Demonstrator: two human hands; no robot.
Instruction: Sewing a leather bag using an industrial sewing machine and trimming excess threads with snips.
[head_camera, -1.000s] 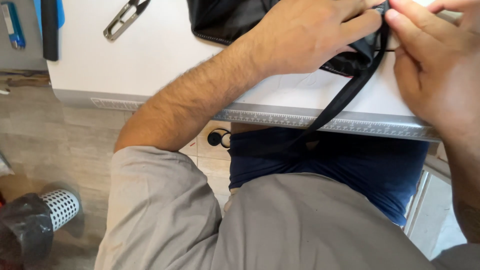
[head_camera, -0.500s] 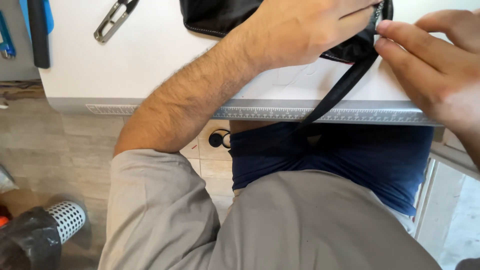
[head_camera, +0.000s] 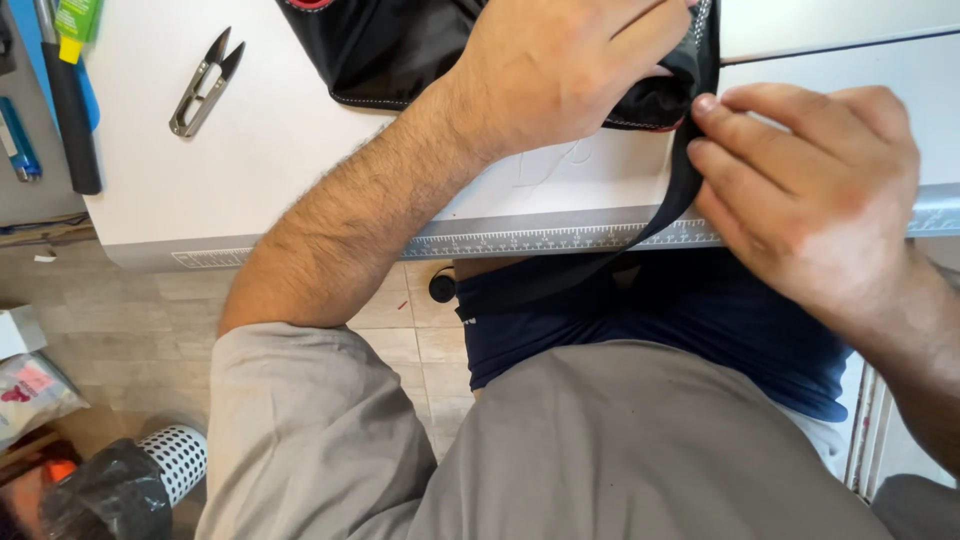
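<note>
**Both hands on the black bag and its strap at the table edge**

I see my left hand (head_camera: 560, 70) spread flat and pressing down on the black fabric bag with pale stitching and a red-trimmed edge (head_camera: 390, 50), fingers curled over its near edge. It pins the bag to the white table (head_camera: 270, 150) rather than lifting it. My right hand (head_camera: 810, 200) sits just beside the left, fingers narrowed into a pinch on the flat black woven strap (head_camera: 690, 170), right where the strap meets the bag.

From that pinch the strap runs down and toward my body, crossing the grey measuring rule along the table's front edge (head_camera: 540, 238) and dropping over the edge onto my lap.

As I judge it, the work is in the middle: the bag is laid out and held, the strap is gripped and roughly lined up at the bag's edge, but I can't tell whether it is fastened there. The long tail hanging loose suggests the strap still needs feeding or fixing.

Well away from my left hand, on its far side, lie small metal thread snips (head_camera: 205, 82), untouched. Beyond them, at the table's end, a long black tool with a yellow-green tip (head_camera: 68, 90) also lies unused.
</note>
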